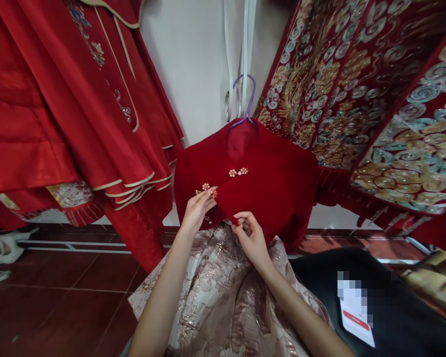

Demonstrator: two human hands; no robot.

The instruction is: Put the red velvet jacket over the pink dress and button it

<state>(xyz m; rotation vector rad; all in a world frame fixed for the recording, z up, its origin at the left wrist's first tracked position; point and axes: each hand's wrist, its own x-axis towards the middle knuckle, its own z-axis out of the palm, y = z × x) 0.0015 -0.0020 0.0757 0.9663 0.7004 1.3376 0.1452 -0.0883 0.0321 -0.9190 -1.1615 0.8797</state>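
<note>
A dark red velvet jacket [271,178] hangs in front of me on a purple hanger [250,101], over a pale gold brocade skirt [215,297]. My left hand [197,210] pinches the jacket's front flap right at a pearl-and-gold clasp [206,188]. Lower down, my right hand [250,239] is closed on the flap's bottom edge. A second pearl clasp [238,172] sits fastened near the collar.
Red embroidered robes [78,99] hang at the left, and heavily sequined red-and-gold garments [375,99] at the right. A white wall [196,64] is behind. The floor is dark red tile [59,297]. A black surface with a white card [357,322] lies at lower right.
</note>
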